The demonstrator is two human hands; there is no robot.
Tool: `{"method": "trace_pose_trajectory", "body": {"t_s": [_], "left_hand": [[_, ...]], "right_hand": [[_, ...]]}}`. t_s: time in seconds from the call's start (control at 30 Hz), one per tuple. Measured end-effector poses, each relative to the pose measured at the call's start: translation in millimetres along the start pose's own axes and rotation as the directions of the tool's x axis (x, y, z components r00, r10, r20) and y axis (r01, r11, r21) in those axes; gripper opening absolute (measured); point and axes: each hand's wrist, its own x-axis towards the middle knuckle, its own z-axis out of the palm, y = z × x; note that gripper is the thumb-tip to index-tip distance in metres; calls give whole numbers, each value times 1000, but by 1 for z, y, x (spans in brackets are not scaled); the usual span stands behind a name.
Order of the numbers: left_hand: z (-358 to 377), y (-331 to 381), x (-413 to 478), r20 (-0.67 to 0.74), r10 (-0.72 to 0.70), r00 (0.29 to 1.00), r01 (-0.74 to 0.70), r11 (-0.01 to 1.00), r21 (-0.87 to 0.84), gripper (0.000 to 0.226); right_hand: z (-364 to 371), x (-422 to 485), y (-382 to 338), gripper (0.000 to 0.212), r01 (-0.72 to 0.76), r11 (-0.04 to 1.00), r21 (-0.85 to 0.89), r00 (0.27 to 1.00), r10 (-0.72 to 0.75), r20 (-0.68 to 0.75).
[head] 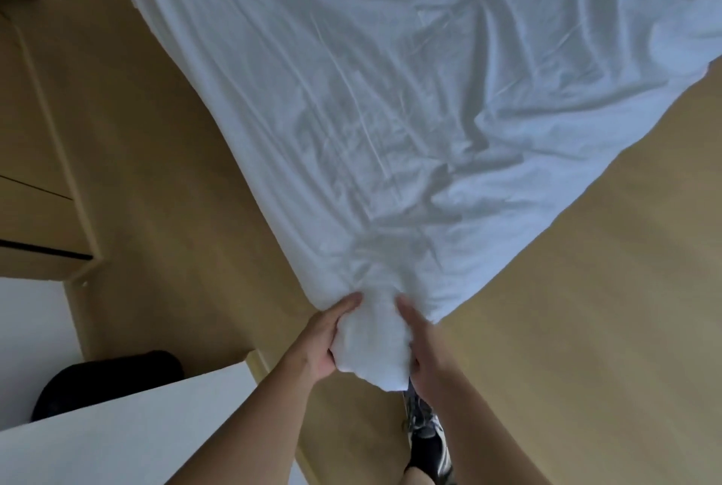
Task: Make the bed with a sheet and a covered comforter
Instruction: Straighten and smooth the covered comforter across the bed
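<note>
A large white covered comforter (390, 93) lies spread and wrinkled over the bed, filling the upper part of the head view. Its near corner (371, 347) is bunched into a soft lump that hangs off toward me. My left hand (328, 336) grips the left side of that lump, thumb on top. My right hand (420, 344) grips its right side, fingers pointing up along the cloth. The sheet and the mattress below are hidden by the comforter.
Light wooden floor (566, 308) runs on both sides of the bed corner. A wooden cabinet (35, 191) stands at the left. A white table edge (136, 426) and a black chair (105, 379) sit at lower left. My shoe (428, 441) is below the corner.
</note>
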Motion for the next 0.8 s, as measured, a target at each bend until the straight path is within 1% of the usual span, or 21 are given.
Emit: {"method": "trace_pose_trajectory", "body": {"t_s": [0.07,0.1,0.17,0.23,0.27,0.3,0.37,0.43,0.47,0.53,0.57,0.6,0.67,0.7,0.73,0.77,0.8], "left_hand": [[1,-8,-3,-63,33,997,-31,999,21,67],[2,-9,-6,-74,45,996,-44,999,22,75],[5,-11,-15,-51,46,998,-45,999,19,82],[7,-8,-28,21,17,1000,-17,1000,10,73],[6,-5,-35,58,21,998,-21,1000,-13,68],[4,-1,-41,88,38,995,-33,998,-55,66],[2,6,-49,139,70,988,-50,989,-140,68],[10,13,-56,191,67,979,-39,988,-147,66],[13,13,-58,191,48,980,-24,992,-127,62],[17,10,-55,113,8,994,2,996,-84,54],[19,12,-54,72,-8,997,12,999,-43,50],[19,15,-52,45,-16,999,17,1000,-5,46],[15,32,-40,27,-3,1000,2,1000,29,45],[10,49,-30,17,29,999,-29,1000,1,46],[3,69,-15,15,78,997,-77,996,-53,48],[-5,88,3,5,120,993,-119,990,-80,50],[-12,102,20,-34,138,990,-140,989,-38,54]], "right_hand": [[10,-11,5,54,74,986,-150,997,-79,-27],[15,-16,8,51,100,976,-196,993,-110,-42],[17,-25,11,32,111,967,-229,980,-145,-136],[14,-34,15,16,114,958,-261,958,-176,-228],[14,-39,16,13,117,960,-252,951,-182,-249],[15,-45,16,11,111,973,-204,952,-163,-259],[19,-56,11,8,89,990,-108,961,-114,-250],[19,-61,2,13,102,989,-107,970,-123,-212],[17,-61,-2,21,112,985,-133,973,-136,-187],[14,-63,-10,45,82,982,-169,989,-102,-109],[14,-61,-11,53,59,983,-175,994,-74,-84],[13,-56,-10,52,61,982,-178,994,-77,-84],[8,-42,-3,31,97,978,-184,978,-128,-164],[3,-33,2,23,102,973,-206,967,-146,-209],[-2,-22,7,17,85,966,-246,955,-149,-255],[-6,-12,11,14,34,955,-296,942,-129,-309],[-8,-2,16,14,-31,942,-335,925,-100,-367]]}}
